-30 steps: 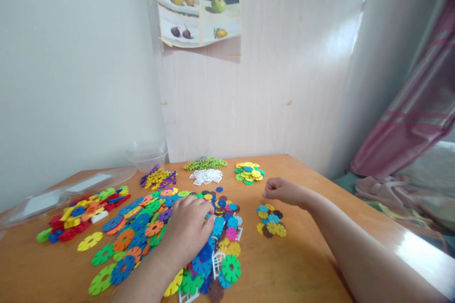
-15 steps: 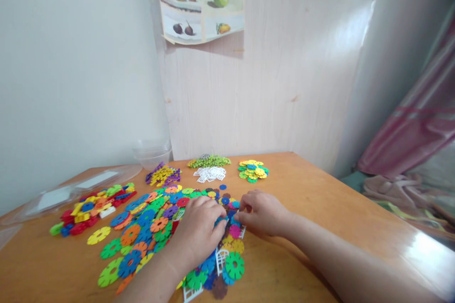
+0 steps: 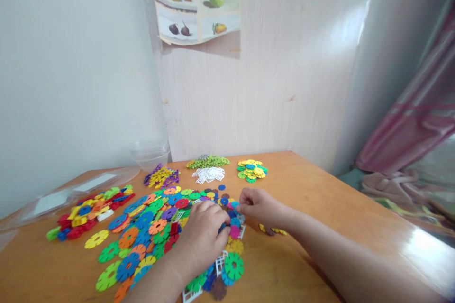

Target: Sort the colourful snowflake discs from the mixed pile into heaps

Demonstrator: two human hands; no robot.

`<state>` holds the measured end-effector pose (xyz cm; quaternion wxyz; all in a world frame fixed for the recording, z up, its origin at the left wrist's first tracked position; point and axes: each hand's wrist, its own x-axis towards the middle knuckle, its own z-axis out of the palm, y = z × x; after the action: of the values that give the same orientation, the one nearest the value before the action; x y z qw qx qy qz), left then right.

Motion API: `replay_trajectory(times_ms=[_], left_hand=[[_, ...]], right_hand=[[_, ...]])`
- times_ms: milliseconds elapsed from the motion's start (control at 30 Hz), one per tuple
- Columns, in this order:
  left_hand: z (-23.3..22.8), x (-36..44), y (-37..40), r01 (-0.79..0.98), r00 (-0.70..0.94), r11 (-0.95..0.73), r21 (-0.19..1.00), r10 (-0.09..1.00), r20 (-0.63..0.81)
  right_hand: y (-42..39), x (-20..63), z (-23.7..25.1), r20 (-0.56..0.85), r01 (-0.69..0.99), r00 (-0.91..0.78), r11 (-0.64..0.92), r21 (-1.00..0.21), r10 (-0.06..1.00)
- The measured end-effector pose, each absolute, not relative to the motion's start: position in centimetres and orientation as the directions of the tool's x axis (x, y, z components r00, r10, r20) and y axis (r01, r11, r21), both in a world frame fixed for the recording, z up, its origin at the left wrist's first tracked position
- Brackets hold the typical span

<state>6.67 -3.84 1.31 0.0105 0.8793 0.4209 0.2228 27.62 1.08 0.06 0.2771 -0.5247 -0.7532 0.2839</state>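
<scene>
My left hand (image 3: 206, 233) lies palm down on a wide spread of coloured plastic flower discs (image 3: 149, 227) on the orange table (image 3: 320, 198). It grips nothing that I can see. My right hand (image 3: 261, 207) hovers just right of it, thumb and fingers pinched together over the small discs at the spread's right edge, apparently on one small disc. A little heap of small discs (image 3: 273, 231) lies partly hidden under my right wrist. White fence-like pieces (image 3: 220, 261) lie near a big green disc (image 3: 233, 265).
Sorted heaps lie toward the wall: yellow, green and blue discs (image 3: 251, 170), white pieces (image 3: 209, 174), green pieces (image 3: 208, 161), purple and yellow pieces (image 3: 160, 177). Red and yellow blocks (image 3: 88, 206) lie left. Clear tubs (image 3: 149, 153) and a clear lid (image 3: 64, 191) stand behind. Pink cloth (image 3: 408, 137) hangs right.
My right hand went from beside the small heap into the main spread, pinched there, and has now lifted slightly with fingers closed. My left hand stayed on the discs.
</scene>
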Motion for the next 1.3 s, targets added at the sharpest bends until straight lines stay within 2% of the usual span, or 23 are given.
replay_trajectory(times_ms=[100, 200, 267, 367, 533, 600, 767, 1133, 1200, 1300], left_hand=[[1.5, 6.8, -3.9, 0.734, 0.548, -0.647, 0.206, 0.744, 0.383], [1.5, 7.0, -4.0, 0.723, 0.563, -0.661, 0.203, 0.733, 0.381], [1.4, 7.2, -4.1, 0.715, 0.574, -0.671, 0.197, 0.724, 0.383], [1.2, 7.4, -4.2, 0.709, 0.581, -0.680, 0.186, 0.714, 0.392], [1.0, 7.5, -4.1, 0.708, 0.578, -0.684, 0.178, 0.705, 0.410], [1.0, 7.5, -4.1, 0.712, 0.579, -0.681, 0.169, 0.706, 0.407], [0.9, 7.5, -4.0, 0.726, 0.580, -0.672, 0.146, 0.713, 0.394], [1.3, 7.6, -4.2, 0.727, 0.557, -0.658, 0.199, 0.733, 0.389], [1.3, 7.6, -4.1, 0.729, 0.541, -0.648, 0.221, 0.743, 0.394], [1.2, 7.7, -4.0, 0.723, 0.503, -0.630, 0.282, 0.761, 0.410]], right_hand=[[1.7, 29.3, 1.1, 0.113, 0.565, -0.252, 0.241, -0.789, 0.961], [2.2, 31.8, 2.0, 0.021, 0.538, -0.235, 0.148, -0.830, 0.972], [2.6, 33.7, 2.3, -0.038, 0.523, -0.285, 0.122, -0.843, 0.958], [3.2, 35.9, 2.2, -0.131, 0.544, -0.368, 0.099, -0.833, 0.920], [4.0, 37.5, 1.5, -0.219, 0.642, -0.371, 0.079, -0.763, 0.902], [4.2, 37.7, 1.4, -0.203, 0.676, -0.347, 0.094, -0.731, 0.916], [3.7, 36.6, 1.5, -0.058, 0.696, -0.273, 0.155, -0.701, 0.960], [0.8, 30.8, 1.9, 0.114, 0.657, -0.422, 0.390, -0.646, 0.900], [0.1, 30.0, 2.0, 0.123, 0.630, -0.430, 0.395, -0.669, 0.894], [-0.9, 28.9, 2.0, 0.066, 0.551, -0.447, 0.333, -0.765, 0.892]])
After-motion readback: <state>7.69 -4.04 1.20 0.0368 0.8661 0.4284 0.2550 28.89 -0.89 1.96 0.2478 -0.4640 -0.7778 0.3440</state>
